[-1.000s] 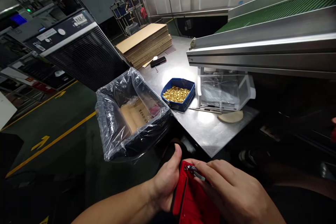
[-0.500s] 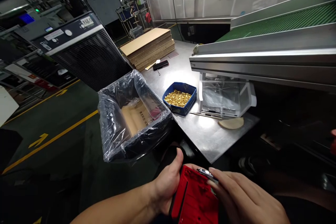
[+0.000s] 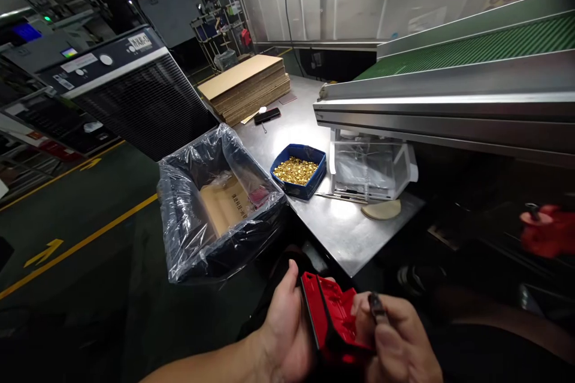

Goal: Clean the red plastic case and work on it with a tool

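Head view: red part (image 3: 335, 317) in left hand (image 3: 283, 335)

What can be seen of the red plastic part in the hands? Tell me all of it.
The red plastic part looks like a moulded, glossy plastic piece, with raised ribs and recesses on its open face and a straight raised edge along its left side. It is tilted, open face up and toward the right. The left hand cups its left edge, thumb up beside it; the right hand touches its right side while pinching a small dark metal piece. Its lower end is hidden.

Tray (image 3: 317, 158) on table (image 3: 345, 233), lined box (image 3: 179, 215) left of it.
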### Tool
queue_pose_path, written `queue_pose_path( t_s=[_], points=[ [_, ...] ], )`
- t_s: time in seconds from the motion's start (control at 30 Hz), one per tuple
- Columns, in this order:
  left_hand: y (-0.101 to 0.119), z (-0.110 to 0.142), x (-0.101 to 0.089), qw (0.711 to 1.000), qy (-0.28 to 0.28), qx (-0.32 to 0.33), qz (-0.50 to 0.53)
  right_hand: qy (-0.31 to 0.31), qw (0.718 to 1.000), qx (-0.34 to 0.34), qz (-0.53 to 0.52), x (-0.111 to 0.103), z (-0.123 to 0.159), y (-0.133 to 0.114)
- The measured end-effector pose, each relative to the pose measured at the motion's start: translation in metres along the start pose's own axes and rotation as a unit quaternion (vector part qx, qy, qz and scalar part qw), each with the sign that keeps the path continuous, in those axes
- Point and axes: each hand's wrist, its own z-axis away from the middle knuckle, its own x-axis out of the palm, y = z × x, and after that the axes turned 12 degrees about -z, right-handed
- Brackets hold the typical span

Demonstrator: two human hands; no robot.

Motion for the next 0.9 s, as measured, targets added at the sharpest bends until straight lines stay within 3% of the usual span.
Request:
queue_pose_path(
  t_s=[0.07, 0.13, 0.2, 0.3, 0.4, 0.5, 0.6, 0.67, 0.7, 0.77, 0.83, 0.9],
  points=[
    [-0.001, 0.000, -0.004, 1.000, 0.008, 0.010, -0.017, 0.052, 0.992, 0.066, -0.092, 0.006, -0.003, 0.001],
    [0.000, 0.001, -0.006, 0.999, 0.009, 0.011, -0.039, 0.062, 0.982, 0.098, -0.152, 0.008, -0.007, 0.001],
    [0.002, 0.003, -0.005, 0.999, 0.010, 0.009, -0.052, 0.073, 0.975, 0.119, -0.171, 0.008, -0.011, 0.001],
    [0.001, 0.002, -0.003, 0.995, 0.070, 0.018, -0.067, 0.103, 0.965, 0.169, -0.172, 0.008, -0.017, -0.002],
    [-0.005, -0.009, -0.011, 0.979, 0.116, 0.043, -0.161, 0.130, 0.950, 0.232, -0.167, 0.007, -0.024, -0.005],
    [-0.006, -0.024, -0.028, 0.943, 0.162, 0.114, -0.267, 0.170, 0.934, 0.277, -0.152, 0.003, -0.031, -0.006],
    [0.003, -0.025, -0.036, 0.894, 0.213, 0.245, -0.309, 0.207, 0.920, 0.305, -0.131, -0.004, -0.034, -0.003],
    [0.011, -0.015, -0.031, 0.840, 0.197, 0.342, -0.372, 0.198, 0.919, 0.317, -0.126, -0.008, -0.035, -0.001],
    [0.015, -0.008, -0.026, 0.798, 0.164, 0.389, -0.431, 0.184, 0.921, 0.322, -0.121, -0.010, -0.035, 0.000],
    [0.021, 0.005, -0.015, 0.684, 0.055, 0.454, -0.569, 0.148, 0.927, 0.331, -0.097, -0.012, -0.036, -0.001],
    [0.023, 0.013, -0.005, 0.565, -0.055, 0.473, -0.674, 0.106, 0.938, 0.325, -0.059, -0.012, -0.037, -0.005],
    [0.022, 0.016, 0.000, 0.495, -0.108, 0.468, -0.724, 0.053, 0.952, 0.302, -0.016, -0.011, -0.040, -0.011]
  ],
)
